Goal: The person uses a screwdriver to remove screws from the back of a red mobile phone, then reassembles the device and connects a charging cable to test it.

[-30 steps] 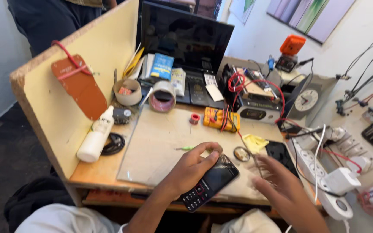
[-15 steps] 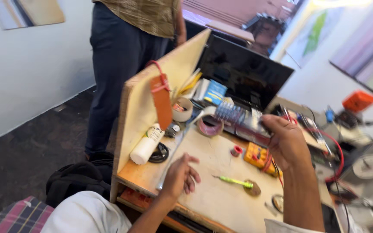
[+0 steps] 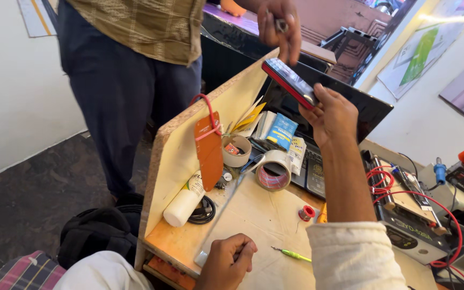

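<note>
My right hand (image 3: 333, 114) is raised over the desk and grips a red-edged smartphone (image 3: 290, 83), holding it up toward a standing person. That person's hand (image 3: 278, 26) hangs just above the phone with a small object pinched in its fingers. My left hand (image 3: 227, 261) rests on the pale work mat (image 3: 253, 215) near the front edge, fingers curled closed with nothing seen in them. A green-handled screwdriver (image 3: 291, 254) lies just right of it.
A laptop (image 3: 345, 107) stands open at the back. Tape rolls (image 3: 273, 171), a white glue bottle (image 3: 185, 200), an orange leather piece (image 3: 209, 150) on the wooden side panel, a red solder spool (image 3: 306, 213) and red-wired equipment (image 3: 414, 215) crowd the desk. A black bag (image 3: 98, 231) lies on the floor.
My right hand has risen from the desk and now holds the phone up to the standing person. My left hand has curled shut on the mat. The view has tilted up and left.
</note>
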`<state>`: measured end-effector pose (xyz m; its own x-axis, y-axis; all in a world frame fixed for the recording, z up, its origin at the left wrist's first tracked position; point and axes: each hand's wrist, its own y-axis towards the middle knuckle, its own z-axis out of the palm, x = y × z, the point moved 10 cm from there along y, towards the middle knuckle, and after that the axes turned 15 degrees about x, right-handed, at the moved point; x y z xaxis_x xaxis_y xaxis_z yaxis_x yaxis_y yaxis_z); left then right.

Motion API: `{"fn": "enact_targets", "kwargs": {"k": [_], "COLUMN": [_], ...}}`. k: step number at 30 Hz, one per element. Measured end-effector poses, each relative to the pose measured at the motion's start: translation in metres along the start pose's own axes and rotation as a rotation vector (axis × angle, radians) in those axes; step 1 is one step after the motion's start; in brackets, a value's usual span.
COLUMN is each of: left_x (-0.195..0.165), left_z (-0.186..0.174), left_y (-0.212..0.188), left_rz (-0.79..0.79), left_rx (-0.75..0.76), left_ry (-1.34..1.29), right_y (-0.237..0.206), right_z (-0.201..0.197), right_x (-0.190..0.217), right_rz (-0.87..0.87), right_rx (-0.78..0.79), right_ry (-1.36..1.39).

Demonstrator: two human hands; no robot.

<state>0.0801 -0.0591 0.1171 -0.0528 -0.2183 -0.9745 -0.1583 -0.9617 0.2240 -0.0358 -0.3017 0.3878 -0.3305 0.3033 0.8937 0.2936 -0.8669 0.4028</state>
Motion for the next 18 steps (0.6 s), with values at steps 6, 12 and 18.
{"fn": "enact_targets", "kwargs": {"k": [6, 12, 18], "left_x": [0.010, -0.003, -0.019], "left_z": [-0.003, -0.008, -0.016], "left_y": [0.002, -0.005, -0.019], "left_rz": [-0.040, -0.023, 0.046], "left_rx": [-0.004, -0.012, -0.022], "left_ry": [0.013, 0.040, 0.078], "right_y": [0.040, 0.037, -0.135], "right_z": [-0.008, 0.038, 0.121], "right_x": [-0.005, 0.018, 0.128], "right_rz": [-0.057, -0.077, -0.301], "right_rx": [-0.009, 0.091, 0.590], "right_ry": [-0.032, 0.041, -0.270]}}
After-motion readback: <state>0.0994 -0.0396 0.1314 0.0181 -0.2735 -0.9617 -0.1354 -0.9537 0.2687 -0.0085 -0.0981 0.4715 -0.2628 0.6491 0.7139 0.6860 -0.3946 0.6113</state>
